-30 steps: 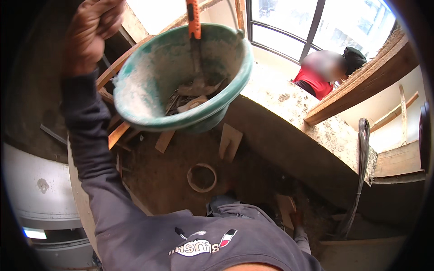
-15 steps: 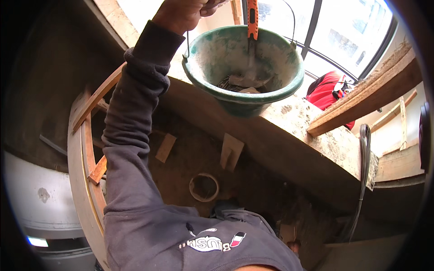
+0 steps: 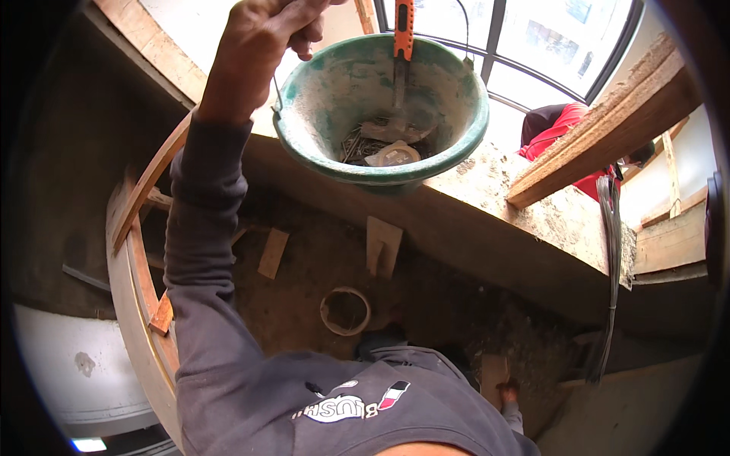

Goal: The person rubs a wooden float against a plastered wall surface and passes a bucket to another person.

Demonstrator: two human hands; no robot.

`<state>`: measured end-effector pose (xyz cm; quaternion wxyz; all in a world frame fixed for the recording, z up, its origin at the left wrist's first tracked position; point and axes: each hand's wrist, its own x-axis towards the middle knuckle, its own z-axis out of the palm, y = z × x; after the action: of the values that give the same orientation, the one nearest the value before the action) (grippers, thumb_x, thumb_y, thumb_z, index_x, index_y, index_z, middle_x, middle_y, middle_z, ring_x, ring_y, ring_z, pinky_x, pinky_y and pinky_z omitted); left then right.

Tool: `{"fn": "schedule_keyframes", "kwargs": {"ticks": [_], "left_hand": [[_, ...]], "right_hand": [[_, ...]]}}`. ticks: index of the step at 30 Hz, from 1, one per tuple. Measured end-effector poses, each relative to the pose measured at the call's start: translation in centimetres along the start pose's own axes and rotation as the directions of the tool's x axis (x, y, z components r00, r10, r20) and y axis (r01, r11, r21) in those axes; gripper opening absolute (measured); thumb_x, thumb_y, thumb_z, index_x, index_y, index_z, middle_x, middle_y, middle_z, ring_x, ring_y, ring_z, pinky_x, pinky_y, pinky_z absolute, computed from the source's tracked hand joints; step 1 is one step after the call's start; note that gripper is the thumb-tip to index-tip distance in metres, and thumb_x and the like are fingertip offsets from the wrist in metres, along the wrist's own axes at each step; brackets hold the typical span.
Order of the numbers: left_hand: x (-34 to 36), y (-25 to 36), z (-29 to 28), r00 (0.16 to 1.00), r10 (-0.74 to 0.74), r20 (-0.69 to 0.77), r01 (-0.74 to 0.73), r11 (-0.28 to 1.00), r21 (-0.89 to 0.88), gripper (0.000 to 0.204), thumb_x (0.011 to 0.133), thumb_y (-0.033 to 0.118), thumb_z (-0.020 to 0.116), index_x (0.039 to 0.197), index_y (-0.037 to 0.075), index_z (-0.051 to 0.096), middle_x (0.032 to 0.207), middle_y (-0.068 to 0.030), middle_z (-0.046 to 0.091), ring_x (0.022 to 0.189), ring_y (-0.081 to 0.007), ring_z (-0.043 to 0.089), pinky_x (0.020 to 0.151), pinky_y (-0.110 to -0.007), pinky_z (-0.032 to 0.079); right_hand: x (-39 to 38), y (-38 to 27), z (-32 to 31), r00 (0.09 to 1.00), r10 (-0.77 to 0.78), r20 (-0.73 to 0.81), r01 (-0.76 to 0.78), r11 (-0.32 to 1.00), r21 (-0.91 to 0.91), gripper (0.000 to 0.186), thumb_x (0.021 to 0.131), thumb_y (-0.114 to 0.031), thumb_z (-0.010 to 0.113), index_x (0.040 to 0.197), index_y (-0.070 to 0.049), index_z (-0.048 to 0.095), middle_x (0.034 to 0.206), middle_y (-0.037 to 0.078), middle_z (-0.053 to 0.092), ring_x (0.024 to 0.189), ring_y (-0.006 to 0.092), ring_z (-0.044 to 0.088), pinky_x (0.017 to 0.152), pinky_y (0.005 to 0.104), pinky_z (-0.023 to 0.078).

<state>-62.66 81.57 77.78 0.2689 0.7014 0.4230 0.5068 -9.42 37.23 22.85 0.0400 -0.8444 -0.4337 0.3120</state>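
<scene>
My left hand (image 3: 262, 42) is raised at the top edge, beside the rim of a green bucket (image 3: 304, 152). Its fingers are curled in a pinch, partly cut off by the frame; what they hold I cannot make out. The bucket's thin wire handle (image 3: 277, 95) passes close to the hand. Inside the bucket lie loose nails (image 3: 357, 144) and a pale round object (image 3: 395, 155). A tool with an orange handle (image 3: 404, 30) and metal shaft leans against the inner wall. Low on the right, my right hand (image 3: 508, 392) hangs down, apparently gripping a small wooden board (image 3: 493, 370).
A rough concrete ledge (image 3: 494, 178) runs below the bucket toward a slanting timber beam (image 3: 601, 121). A bundle of wires (image 3: 608, 258) hangs over its end. Beyond is a person in red (image 3: 559, 129). On the floor lie a float (image 3: 382, 247), a wood offcut (image 3: 273, 254) and a ring (image 3: 368, 311).
My left hand has moved left and slightly down, away from above the bucket's rim. The view has shifted, so bucket and window sit further left. More of my right hand shows.
</scene>
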Motion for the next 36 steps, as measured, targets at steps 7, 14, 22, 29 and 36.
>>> {"fn": "schedule_keyframes", "kwargs": {"ticks": [7, 14, 22, 29, 36], "left_hand": [[-9.6, -3.9, 1.8, 0.713, 0.7, 0.038, -0.565, 0.542, 0.623, 0.054, 0.082, 0.044, 0.062, 0.113, 0.0, 0.057, 0.113, -0.0151, 0.054, 0.111, -0.0255, 0.049, 0.097, -0.046, 0.038], [-11.5, -6.0, 3.8, 0.827, 0.453, 0.332, -0.54, 0.477, 0.694, 0.027, 0.08, 0.015, 0.066, 0.103, 0.002, 0.061, 0.096, -0.014, 0.062, 0.092, -0.0308, 0.061, 0.084, -0.041, 0.046], [-12.5, -5.6, 5.6, 0.858, 0.442, 0.262, -0.469, 0.464, 0.752, 0.025, 0.074, 0.008, 0.07, 0.098, 0.004, 0.064, 0.087, -0.0101, 0.064, 0.083, -0.0258, 0.062, 0.074, -0.035, 0.046], [-12.6, -5.4, 6.4, 0.836, 0.494, 0.238, -0.504, 0.524, 0.687, 0.048, 0.075, 0.012, 0.073, 0.116, 0.0, 0.054, 0.113, -0.0119, 0.061, 0.113, -0.0284, 0.052, 0.105, -0.046, 0.03], [-15.1, -5.9, 6.9, 0.399, 0.898, 0.187, -0.868, 0.305, 0.392, 0.027, 0.089, 0.015, 0.051, 0.103, -0.008, 0.051, 0.101, -0.0264, 0.053, 0.095, -0.0377, 0.058, 0.081, -0.051, 0.052]], "right_hand": [[0.4, 1.4, 0.6, 1.0, -0.012, -0.008, 0.012, 1.0, 0.006, 0.037, 0.057, -0.018, 0.071, 0.085, 0.004, 0.062, 0.088, 0.026, 0.063, 0.085, 0.0412, 0.061, 0.071, 0.0429, 0.049], [-0.8, 5.5, 4.0, 0.997, 0.072, -0.035, -0.068, 0.992, 0.106, 0.03, 0.06, -0.014, 0.067, 0.083, 0.004, 0.065, 0.087, 0.023, 0.065, 0.082, 0.0347, 0.064, 0.07, 0.0402, 0.051], [-5.0, -3.2, 2.0, 0.978, 0.192, 0.083, -0.2, 0.973, 0.115, 0.036, 0.06, -0.018, 0.065, 0.088, 0.005, 0.064, 0.088, 0.028, 0.063, 0.086, 0.0427, 0.061, 0.076, 0.0438, 0.049], [-6.5, 1.1, 6.0, 0.987, 0.141, -0.077, -0.141, 0.99, 0.014, 0.026, 0.066, -0.019, 0.062, 0.081, 0.002, 0.065, 0.084, 0.027, 0.062, 0.084, 0.0428, 0.059, 0.076, 0.0478, 0.047], [-9.5, -4.6, 3.0, 0.954, 0.245, -0.171, -0.239, 0.97, 0.052, 0.023, 0.069, -0.016, 0.057, 0.085, -0.001, 0.065, 0.082, 0.024, 0.062, 0.08, 0.0431, 0.059, 0.074, 0.0486, 0.047]]}}
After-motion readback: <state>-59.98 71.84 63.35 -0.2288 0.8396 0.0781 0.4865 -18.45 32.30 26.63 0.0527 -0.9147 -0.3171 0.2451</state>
